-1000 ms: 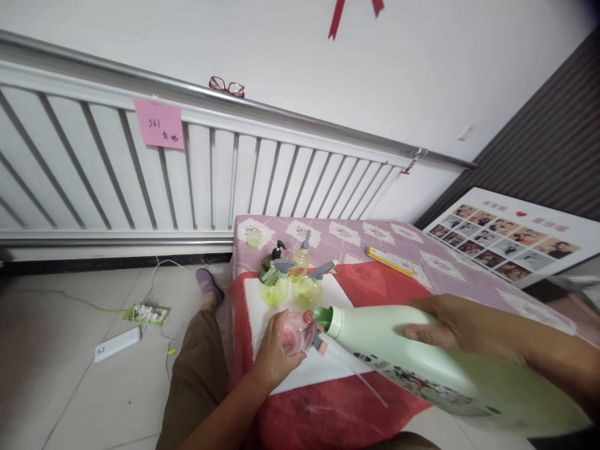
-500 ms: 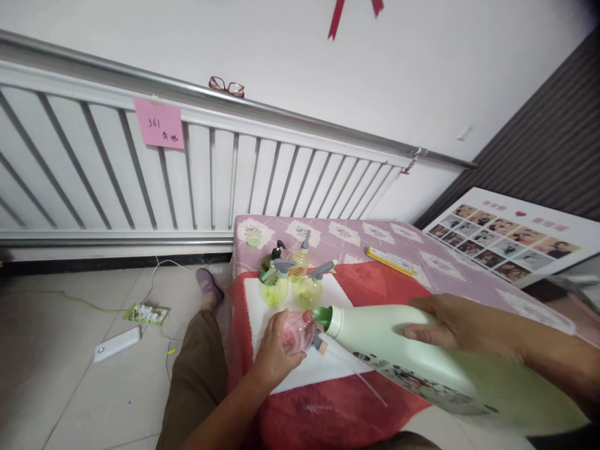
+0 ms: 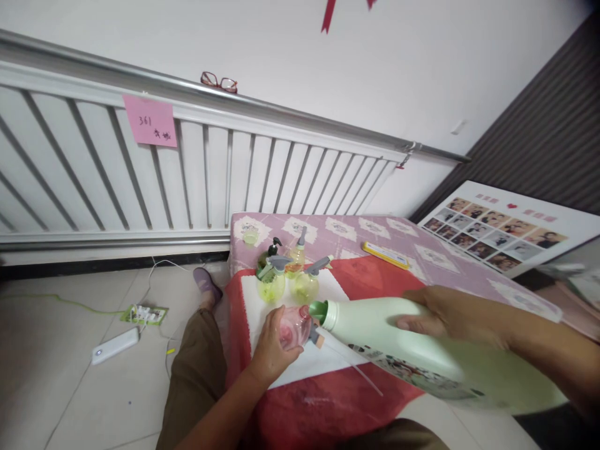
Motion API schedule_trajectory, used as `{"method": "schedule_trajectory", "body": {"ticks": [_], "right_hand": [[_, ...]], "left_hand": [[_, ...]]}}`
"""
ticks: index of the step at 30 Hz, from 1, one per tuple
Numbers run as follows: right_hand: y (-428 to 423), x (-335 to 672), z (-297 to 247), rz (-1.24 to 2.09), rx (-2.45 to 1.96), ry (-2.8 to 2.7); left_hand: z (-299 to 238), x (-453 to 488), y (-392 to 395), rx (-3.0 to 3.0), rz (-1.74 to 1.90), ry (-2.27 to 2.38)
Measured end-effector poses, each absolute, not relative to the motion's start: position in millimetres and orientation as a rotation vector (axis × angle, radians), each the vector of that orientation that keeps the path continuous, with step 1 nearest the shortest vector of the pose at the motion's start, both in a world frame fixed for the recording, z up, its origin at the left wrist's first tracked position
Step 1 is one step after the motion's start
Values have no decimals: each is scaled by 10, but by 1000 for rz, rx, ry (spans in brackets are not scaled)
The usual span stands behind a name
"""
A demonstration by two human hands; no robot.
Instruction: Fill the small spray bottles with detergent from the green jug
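Note:
My left hand (image 3: 272, 347) is wrapped round a small clear pink bottle (image 3: 294, 329) standing on a white towel (image 3: 300, 325). My right hand (image 3: 445, 315) grips a large pale green jug (image 3: 398, 347), tilted on its side. The jug's green open neck (image 3: 319, 310) rests right at the mouth of the pink bottle. A grey spray head with a thin dip tube (image 3: 347, 362) lies on the towel beside the pink bottle.
Two yellow-green spray bottles (image 3: 288, 281), a dark pump bottle (image 3: 270, 253) and a small yellowish bottle (image 3: 298, 255) stand behind on the low table (image 3: 356, 231). A yellow flat item (image 3: 385, 255) lies further back. A radiator (image 3: 140, 169), a power strip (image 3: 145, 312) and a power bank (image 3: 115, 345) are at left.
The view has shifted slightly; jug and pink bottle stay together, with both hands holding as before.

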State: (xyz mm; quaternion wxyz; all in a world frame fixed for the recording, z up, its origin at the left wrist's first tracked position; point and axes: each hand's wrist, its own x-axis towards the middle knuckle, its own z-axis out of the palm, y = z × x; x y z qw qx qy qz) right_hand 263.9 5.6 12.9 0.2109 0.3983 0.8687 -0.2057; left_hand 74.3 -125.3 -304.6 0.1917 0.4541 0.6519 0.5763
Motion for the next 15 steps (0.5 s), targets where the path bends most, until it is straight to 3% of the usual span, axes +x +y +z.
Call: {"method": "schedule_trajectory", "body": {"ticks": [5, 15], "right_hand": [[11, 2610, 165, -468, 1104, 2406], [267, 2883, -157, -582, 1081, 2466]], "left_hand": [[-3080, 736, -1267, 1313, 1634, 1839], [-3091, 734, -1301, 1331, 1557, 1901]]}}
